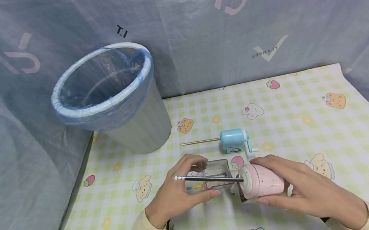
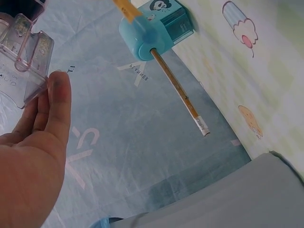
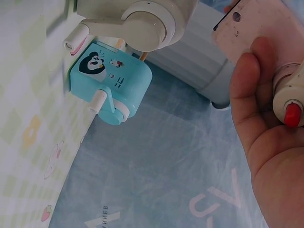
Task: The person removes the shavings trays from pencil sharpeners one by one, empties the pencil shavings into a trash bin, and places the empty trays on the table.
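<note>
My left hand (image 1: 174, 194) holds a clear plastic shavings drawer (image 1: 215, 166) between thumb and fingers; specks of shavings show inside it in the left wrist view. Opposite it, my right hand (image 1: 302, 187) grips a pink pencil sharpener (image 1: 270, 181), tipped so its front faces left. From that front a black pencil (image 1: 209, 178) sticks out, passing over the drawer. A red end piece (image 3: 293, 115) shows on the sharpener's cream part in the right wrist view. Close by stands a cream crank sharpener (image 3: 147, 31), mostly hidden behind the held things in the head view.
Behind my hands a blue crank sharpener (image 1: 231, 138) stands on the checked tablecloth (image 1: 294, 117), with a gold pencil (image 1: 201, 141) in it. Part of a yellow-and-blue pencil (image 1: 197, 186) shows under the black one. A lined grey bin (image 1: 145, 127) stands back left, against cloth walls.
</note>
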Demonstrator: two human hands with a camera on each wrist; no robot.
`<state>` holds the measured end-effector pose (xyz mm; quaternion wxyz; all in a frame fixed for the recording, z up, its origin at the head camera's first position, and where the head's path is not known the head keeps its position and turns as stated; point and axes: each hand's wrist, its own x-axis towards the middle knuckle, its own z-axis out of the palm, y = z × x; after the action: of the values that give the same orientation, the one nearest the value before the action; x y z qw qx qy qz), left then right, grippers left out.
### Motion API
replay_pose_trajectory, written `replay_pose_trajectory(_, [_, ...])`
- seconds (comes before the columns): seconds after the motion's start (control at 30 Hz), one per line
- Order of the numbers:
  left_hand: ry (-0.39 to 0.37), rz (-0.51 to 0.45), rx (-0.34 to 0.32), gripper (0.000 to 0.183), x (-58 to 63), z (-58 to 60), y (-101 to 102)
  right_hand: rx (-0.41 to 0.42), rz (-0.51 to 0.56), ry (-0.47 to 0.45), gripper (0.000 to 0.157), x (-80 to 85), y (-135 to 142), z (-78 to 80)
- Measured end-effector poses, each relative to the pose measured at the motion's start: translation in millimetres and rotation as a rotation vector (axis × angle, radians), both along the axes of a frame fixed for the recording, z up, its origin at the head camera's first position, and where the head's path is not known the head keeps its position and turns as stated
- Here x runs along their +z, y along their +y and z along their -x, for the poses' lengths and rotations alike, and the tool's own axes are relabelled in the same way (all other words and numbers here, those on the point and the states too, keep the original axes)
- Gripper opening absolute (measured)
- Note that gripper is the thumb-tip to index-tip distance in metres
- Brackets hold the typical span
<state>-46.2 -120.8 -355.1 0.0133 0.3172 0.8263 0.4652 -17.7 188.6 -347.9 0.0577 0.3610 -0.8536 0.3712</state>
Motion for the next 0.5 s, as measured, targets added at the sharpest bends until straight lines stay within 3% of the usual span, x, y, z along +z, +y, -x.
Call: replay_pose_trajectory(0.5, [0.049,-0.057,-0.026,0.065,-5.5,4.6,-5.0,0.020,0.030,-0.014,0.067,-1.9,0.2,-3.3])
